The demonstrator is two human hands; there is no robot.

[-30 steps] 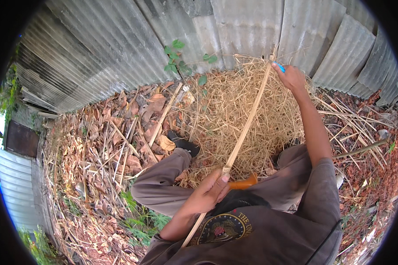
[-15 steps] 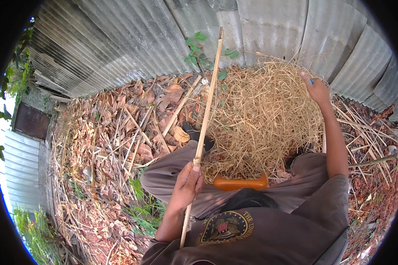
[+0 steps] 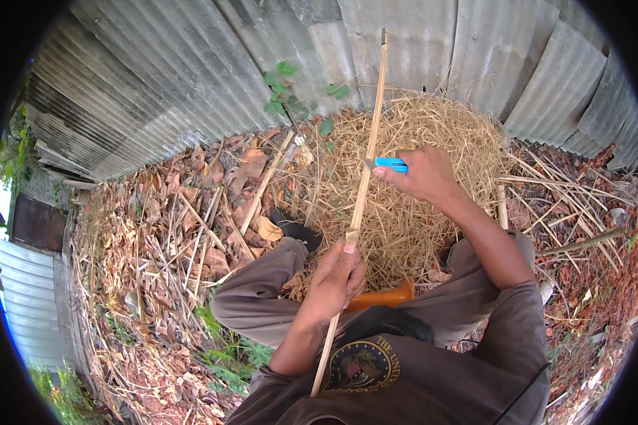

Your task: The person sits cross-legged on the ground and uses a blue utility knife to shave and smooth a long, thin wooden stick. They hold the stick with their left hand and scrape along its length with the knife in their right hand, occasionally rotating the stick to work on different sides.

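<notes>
A long, pale split strip of bamboo (image 3: 366, 185) slants up from my chest toward the metal sheets. Its lower half passes through my left hand (image 3: 337, 278), whose fingers are wrapped round it with the thumb on top, just below a node. Higher along the strip, my right hand (image 3: 427, 173) is closed round a blue-handled utility knife (image 3: 392, 165). The short blade lies against the strip at its right edge. A heap of thin straw-coloured shavings (image 3: 432, 219) spreads beneath both hands, between my bent legs.
Corrugated metal sheets (image 3: 397, 57) stand along the far side. Dry leaves and loose sticks (image 3: 213, 219) cover the ground at left. More thin strips (image 3: 574, 191) lie at right. An orange plastic object (image 3: 384, 296) sits between my thighs, and a small vine (image 3: 283, 92) climbs the metal.
My right hand has come in from the far right to the strip, bringing the knife blade against it. My left hand still grips the strip. The view has shifted slightly.
</notes>
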